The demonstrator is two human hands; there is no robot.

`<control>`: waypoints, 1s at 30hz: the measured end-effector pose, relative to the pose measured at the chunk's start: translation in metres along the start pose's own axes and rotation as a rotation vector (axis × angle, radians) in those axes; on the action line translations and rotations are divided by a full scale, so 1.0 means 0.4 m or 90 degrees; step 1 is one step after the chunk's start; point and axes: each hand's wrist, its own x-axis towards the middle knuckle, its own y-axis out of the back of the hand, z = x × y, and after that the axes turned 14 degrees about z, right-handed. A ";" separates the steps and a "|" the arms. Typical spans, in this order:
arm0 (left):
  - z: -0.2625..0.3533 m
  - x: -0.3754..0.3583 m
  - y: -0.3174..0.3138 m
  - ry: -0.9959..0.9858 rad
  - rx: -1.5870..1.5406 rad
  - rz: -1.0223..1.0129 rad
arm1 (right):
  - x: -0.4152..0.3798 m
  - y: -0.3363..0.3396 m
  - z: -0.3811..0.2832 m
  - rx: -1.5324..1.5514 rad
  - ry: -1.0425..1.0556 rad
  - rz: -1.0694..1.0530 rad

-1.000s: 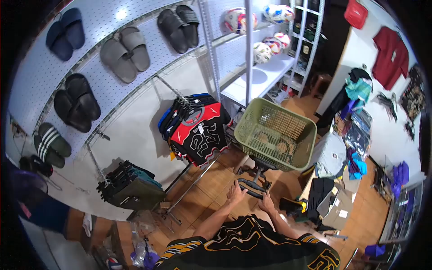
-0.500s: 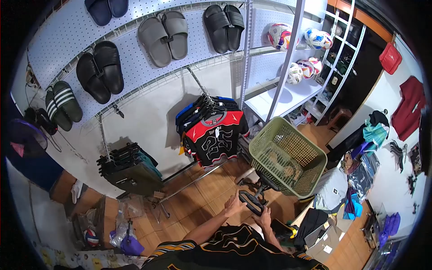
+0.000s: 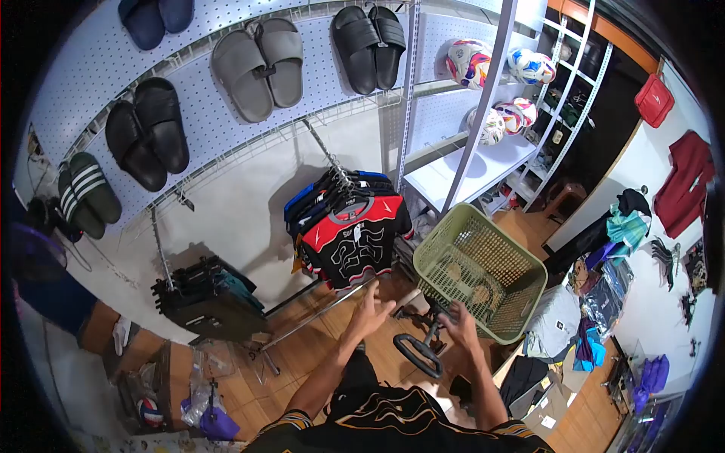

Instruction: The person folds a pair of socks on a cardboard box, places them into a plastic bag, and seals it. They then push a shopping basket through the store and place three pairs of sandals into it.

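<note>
My left hand [image 3: 369,311] is raised in front of the body with its fingers apart and nothing in it. On the right, my right hand [image 3: 459,328] is lifted near the basket's lower edge, fingers spread and empty. Between and below both hands is a black looped handle [image 3: 418,355], touched by neither. A green plastic basket [image 3: 483,260] stands beyond it, with an open mesh interior. Just past my left hand, a red and black shirt [image 3: 355,245] hangs at the front of a row of hangers.
Slide sandals [image 3: 260,68] hang on the perforated wall. Balls [image 3: 468,63] sit on shelves behind an upright metal post [image 3: 481,113]. Dark garments [image 3: 208,298] hang at the left. Folded clothes and packets [image 3: 555,325] lie at the right. A purple bundle [image 3: 219,423] is on the floor.
Both hands have come off the black handle and risen, with fingers spread. My left hand moved up and left, my right hand up and slightly right. The camera view has shifted slightly.
</note>
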 end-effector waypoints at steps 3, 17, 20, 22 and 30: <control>0.110 0.169 0.040 -0.107 -0.099 0.062 | 0.218 -0.011 -0.123 -0.021 0.124 0.009; 0.543 0.992 0.165 -0.335 -0.236 0.261 | 1.288 -0.322 -0.780 0.233 0.140 0.005; 0.571 1.139 0.162 -0.421 -0.183 0.425 | 1.404 -0.370 -0.863 0.331 0.062 0.009; 0.581 1.222 0.165 -0.482 -0.142 0.512 | 1.459 -0.401 -0.889 0.339 0.078 0.017; 0.610 1.300 0.168 -0.449 -0.184 0.472 | 1.457 -0.434 -0.952 0.412 0.098 0.039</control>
